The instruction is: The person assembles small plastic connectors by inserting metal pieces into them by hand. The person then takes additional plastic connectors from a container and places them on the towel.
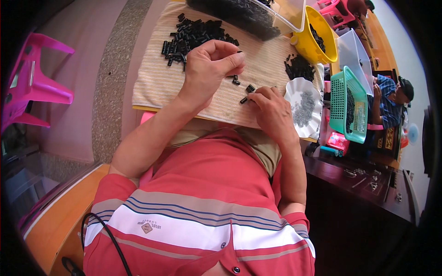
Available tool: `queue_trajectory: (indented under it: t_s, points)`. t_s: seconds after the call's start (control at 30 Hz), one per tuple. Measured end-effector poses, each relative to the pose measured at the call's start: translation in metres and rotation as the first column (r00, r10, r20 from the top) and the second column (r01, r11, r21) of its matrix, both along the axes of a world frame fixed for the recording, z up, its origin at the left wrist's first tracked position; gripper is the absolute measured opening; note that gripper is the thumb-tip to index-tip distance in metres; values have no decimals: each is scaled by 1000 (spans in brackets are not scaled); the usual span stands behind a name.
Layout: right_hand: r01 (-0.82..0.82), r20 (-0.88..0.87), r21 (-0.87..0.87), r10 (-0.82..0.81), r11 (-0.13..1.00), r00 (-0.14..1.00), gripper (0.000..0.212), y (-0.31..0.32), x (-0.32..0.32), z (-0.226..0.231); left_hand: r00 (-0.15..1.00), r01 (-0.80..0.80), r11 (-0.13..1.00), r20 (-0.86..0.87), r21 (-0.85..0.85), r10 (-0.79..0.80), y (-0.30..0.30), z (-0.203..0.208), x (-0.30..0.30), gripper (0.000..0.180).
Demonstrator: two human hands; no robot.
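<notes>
My left hand (207,69) is raised over the towel-covered table (156,87), its thumb and forefinger pinched on a small black plastic part (239,52), mostly hidden by the fingertips. Beyond it lies a heap of short black cylindrical parts (198,34). My right hand (275,110) is low over the towel with its fingers curled together; what they hold, if anything, is hidden. Close to its fingertips are a loose black part (244,100) and another black part (250,88). One more small black piece (235,80) lies between my two hands.
A white fluted dish (313,126) holds small clear or grey bits. Behind it sit a smaller black heap (299,68), a clear bin (285,18), a yellow tub (330,53) and a green basket (338,110). A pink stool (50,89) is left; another person (391,108) sits right.
</notes>
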State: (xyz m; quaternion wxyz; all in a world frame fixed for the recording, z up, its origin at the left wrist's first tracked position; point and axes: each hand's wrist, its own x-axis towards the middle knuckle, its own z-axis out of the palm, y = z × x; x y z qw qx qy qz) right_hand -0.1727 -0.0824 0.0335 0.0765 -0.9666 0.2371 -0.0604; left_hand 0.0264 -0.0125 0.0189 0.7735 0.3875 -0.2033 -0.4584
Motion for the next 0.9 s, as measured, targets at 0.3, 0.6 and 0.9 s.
queue_trajectory:
  t_s: [0.3, 0.6, 0.9]
  points:
    - [-43, 179, -33, 48, 999, 983, 19, -11, 14, 0, 999, -35, 999, -10, 19, 36, 0, -2, 6, 16]
    - [-105, 120, -43, 109, 994, 987, 17, -20, 48, -12, 998, -51, 999, -25, 11, 51, -2, -6, 7, 17]
    - [-14, -64, 54, 17, 998, 998, 18, -21, 46, 2, 998, -58, 998, -18, 16, 59, -1, -5, 10, 16]
